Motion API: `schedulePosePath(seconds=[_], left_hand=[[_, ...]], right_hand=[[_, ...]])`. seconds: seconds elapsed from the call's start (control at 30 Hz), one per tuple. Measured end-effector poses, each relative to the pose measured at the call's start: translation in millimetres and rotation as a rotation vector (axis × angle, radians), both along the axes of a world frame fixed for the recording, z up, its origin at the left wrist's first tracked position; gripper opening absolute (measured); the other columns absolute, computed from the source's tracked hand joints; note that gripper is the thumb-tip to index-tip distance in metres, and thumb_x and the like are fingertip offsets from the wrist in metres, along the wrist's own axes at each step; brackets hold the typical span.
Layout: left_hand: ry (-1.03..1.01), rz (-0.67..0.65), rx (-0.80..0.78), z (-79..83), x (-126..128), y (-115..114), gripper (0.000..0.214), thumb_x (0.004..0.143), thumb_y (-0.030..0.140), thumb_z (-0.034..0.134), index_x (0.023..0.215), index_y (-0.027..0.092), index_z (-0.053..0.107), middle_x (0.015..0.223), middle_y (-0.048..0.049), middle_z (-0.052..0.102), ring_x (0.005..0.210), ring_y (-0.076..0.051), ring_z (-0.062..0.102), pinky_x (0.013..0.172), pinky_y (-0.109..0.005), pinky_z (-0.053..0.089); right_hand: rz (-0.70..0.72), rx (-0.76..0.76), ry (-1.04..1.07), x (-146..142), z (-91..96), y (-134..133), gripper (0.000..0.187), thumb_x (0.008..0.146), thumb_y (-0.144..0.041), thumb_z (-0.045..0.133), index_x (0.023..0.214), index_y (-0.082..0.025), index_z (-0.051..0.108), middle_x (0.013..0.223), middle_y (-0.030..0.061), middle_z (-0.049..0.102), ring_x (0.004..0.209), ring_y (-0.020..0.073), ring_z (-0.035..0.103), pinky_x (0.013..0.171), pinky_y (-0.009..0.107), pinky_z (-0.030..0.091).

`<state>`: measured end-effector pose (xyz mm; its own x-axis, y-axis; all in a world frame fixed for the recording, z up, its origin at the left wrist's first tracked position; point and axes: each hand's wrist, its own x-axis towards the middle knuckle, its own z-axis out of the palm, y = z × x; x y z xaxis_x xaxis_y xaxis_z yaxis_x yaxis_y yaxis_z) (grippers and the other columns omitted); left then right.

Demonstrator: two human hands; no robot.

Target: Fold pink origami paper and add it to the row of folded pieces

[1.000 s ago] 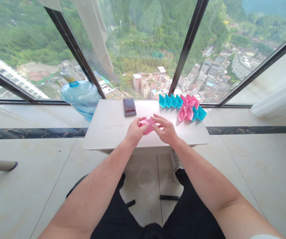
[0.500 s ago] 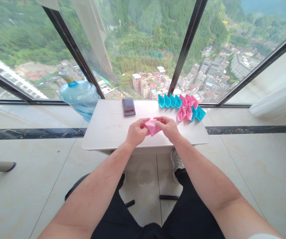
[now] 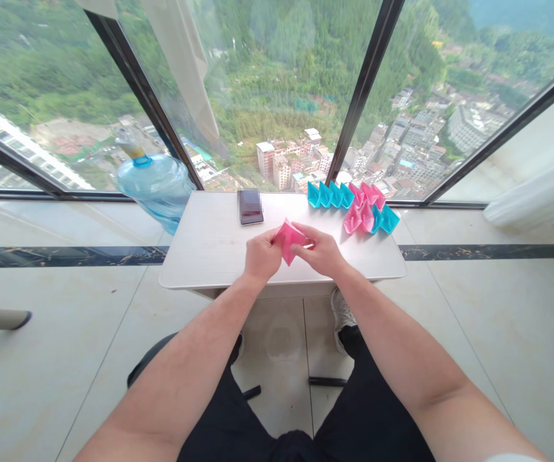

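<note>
Table [image 3: 209, 253] (under pink paper [image 3: 286, 245]); tiled floor [image 3: 88, 314]; windows [image 3: 277, 83]

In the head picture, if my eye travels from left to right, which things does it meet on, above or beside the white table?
Blue water-cooler bottle → smartphone → pink folded paper held between left hand and right hand → row of four turquoise folded papers → two turquoise folded papers.

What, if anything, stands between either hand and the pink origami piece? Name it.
Nothing visible does: the left hand and the right hand both grip the pink origami piece directly. The phone lies farther back on the white table, not in between.
</note>
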<state>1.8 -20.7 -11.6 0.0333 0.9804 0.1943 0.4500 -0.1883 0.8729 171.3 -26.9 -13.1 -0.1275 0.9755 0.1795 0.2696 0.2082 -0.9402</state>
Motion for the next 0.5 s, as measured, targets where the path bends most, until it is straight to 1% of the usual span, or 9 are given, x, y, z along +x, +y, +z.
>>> schedulePosePath(seconds=[0.07, 0.1, 0.13, 0.2, 0.3, 0.4, 0.5], left_hand=[[-0.064, -0.067, -0.082, -2.3, 2, 1, 0.028, 0.087, 0.029, 0.053, 0.087, 0.017, 0.079, 0.067, -0.0008, 0.070, 0.062, -0.015, 0.063, 0.059, -0.023, 0.051], [-0.107, -0.108, -0.133, -3.2, 3, 2, 0.028, 0.086, 0.029, 0.053, 0.089, 0.017, 0.079, 0.068, -0.0011, 0.069, 0.059, -0.015, 0.063, 0.056, -0.024, 0.052], [-0.161, -0.141, -0.191, -3.9, 3, 2, 0.029, 0.084, 0.027, 0.054, 0.094, 0.016, 0.079, 0.071, -0.0017, 0.070, 0.058, -0.014, 0.063, 0.053, -0.024, 0.053], [-0.278, -0.163, -0.318, -4.7, 4, 4, 0.037, 0.078, 0.021, 0.055, 0.106, 0.015, 0.077, 0.082, -0.0038, 0.073, 0.060, -0.015, 0.065, 0.053, -0.026, 0.056], [-0.412, -0.088, -0.473, -5.2, 6, 7, 0.055, 0.069, 0.011, 0.055, 0.121, 0.013, 0.072, 0.096, -0.0073, 0.075, 0.066, -0.017, 0.068, 0.058, -0.032, 0.061], [-0.468, -0.041, -0.494, -4.7, 7, 7, 0.061, 0.066, 0.009, 0.055, 0.125, 0.013, 0.069, 0.100, -0.0081, 0.075, 0.068, -0.018, 0.068, 0.059, -0.035, 0.062], [-0.553, -0.067, -0.483, -1.9, 7, 5, 0.060, 0.066, 0.009, 0.056, 0.123, 0.017, 0.071, 0.095, -0.0056, 0.075, 0.069, -0.018, 0.069, 0.062, -0.037, 0.063]], right_hand=[[-0.100, 0.071, -0.149, -1, -4.6, 0, 0.040, 0.086, -0.029, 0.061, 0.124, -0.025, 0.071, 0.106, 0.0019, 0.077, 0.087, 0.0202, 0.069, 0.086, 0.035, 0.055], [-0.132, 0.086, -0.195, 0, -7.1, 0, 0.037, 0.088, -0.026, 0.055, 0.120, -0.025, 0.073, 0.101, 0.0012, 0.077, 0.086, 0.0204, 0.070, 0.085, 0.035, 0.055], [-0.152, 0.092, -0.222, 1, -9.6, 1, 0.036, 0.088, -0.023, 0.053, 0.117, -0.026, 0.075, 0.098, 0.0009, 0.078, 0.086, 0.0210, 0.071, 0.084, 0.035, 0.055], [-0.170, 0.085, -0.237, 3, -14.1, 4, 0.039, 0.084, -0.016, 0.053, 0.113, -0.025, 0.077, 0.101, 0.0009, 0.078, 0.090, 0.0227, 0.072, 0.086, 0.036, 0.056], [-0.170, 0.066, -0.245, 6, -18.7, 6, 0.047, 0.077, -0.010, 0.053, 0.113, -0.026, 0.077, 0.109, 0.0006, 0.077, 0.098, 0.0243, 0.072, 0.090, 0.037, 0.056], [-0.161, 0.083, -0.235, 5, -19.9, 5, 0.051, 0.076, -0.008, 0.050, 0.116, -0.027, 0.075, 0.111, 0.0002, 0.076, 0.100, 0.0241, 0.072, 0.092, 0.038, 0.056], [-0.121, 0.114, -0.179, 4, -18.3, 2, 0.056, 0.076, -0.007, 0.047, 0.120, -0.028, 0.074, 0.110, -0.0013, 0.076, 0.095, 0.0217, 0.072, 0.088, 0.036, 0.058]])
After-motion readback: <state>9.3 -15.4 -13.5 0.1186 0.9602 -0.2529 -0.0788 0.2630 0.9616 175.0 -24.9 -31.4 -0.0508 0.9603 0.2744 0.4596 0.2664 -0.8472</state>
